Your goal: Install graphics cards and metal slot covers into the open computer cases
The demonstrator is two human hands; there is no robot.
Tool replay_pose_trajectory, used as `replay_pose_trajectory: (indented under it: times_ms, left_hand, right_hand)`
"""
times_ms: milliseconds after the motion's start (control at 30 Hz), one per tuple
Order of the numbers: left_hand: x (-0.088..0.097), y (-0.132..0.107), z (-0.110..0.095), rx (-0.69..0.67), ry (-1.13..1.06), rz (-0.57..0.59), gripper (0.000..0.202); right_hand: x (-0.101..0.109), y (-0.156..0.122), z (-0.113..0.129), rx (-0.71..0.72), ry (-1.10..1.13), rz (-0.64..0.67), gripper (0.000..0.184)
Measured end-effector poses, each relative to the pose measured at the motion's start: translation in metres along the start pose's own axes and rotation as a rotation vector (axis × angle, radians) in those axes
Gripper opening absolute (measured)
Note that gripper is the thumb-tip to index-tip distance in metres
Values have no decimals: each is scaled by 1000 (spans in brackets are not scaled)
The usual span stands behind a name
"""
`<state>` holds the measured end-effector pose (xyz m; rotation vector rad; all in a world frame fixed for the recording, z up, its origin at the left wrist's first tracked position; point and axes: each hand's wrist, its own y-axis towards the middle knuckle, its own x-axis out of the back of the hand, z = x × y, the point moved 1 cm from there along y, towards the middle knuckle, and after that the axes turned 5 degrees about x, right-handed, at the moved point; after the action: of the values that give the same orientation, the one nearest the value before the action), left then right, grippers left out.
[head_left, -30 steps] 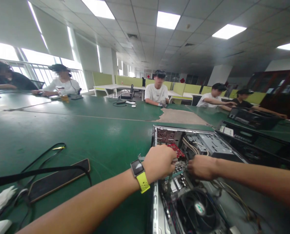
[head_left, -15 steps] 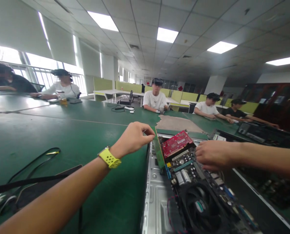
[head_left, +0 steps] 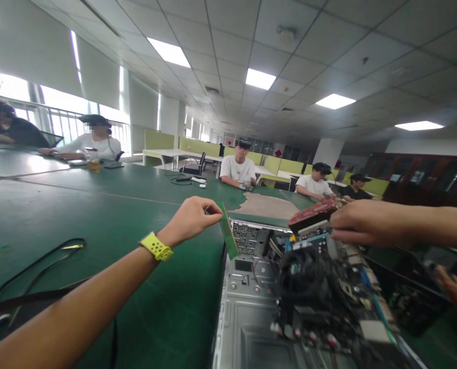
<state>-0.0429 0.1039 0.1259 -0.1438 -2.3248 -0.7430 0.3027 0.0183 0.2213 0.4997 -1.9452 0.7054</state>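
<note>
My left hand, wearing a yellow watch strap, pinches a thin green RAM stick at its upper end, over the left edge of the open computer case. The motherboard is tilted up on the right side of the case, with a black cooling fan mounted on it. A red graphics card stands in a slot at the board's far end. My right hand is closed at that end, beside the card; its fingertips are partly hidden.
Another person's hand is at the right, near a second dark case. A torn brown sheet lies beyond the case. Black straps lie on the green table at left. Several people sit around it.
The motherboard has tilted up on its right side with my right hand, turning the red card nearly edge-on. The RAM stick in my left hand now stands apart from the card.
</note>
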Motion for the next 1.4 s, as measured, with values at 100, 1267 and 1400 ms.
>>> replay_pose_trajectory:
  times_ms: [100, 1267, 1400]
  left_hand:
    - [9, -2, -1, 35, 3, -42, 20]
    - [-139, 1, -69, -405, 592, 532, 33]
    - [-130, 22, -72, -444, 551, 531, 31]
  right_hand:
    - [13, -11, -5, -170, 20, -111, 44]
    - [-140, 107, 49, -17, 1381, -213, 36]
    - [-149, 113, 38, -21, 1561, -343, 34]
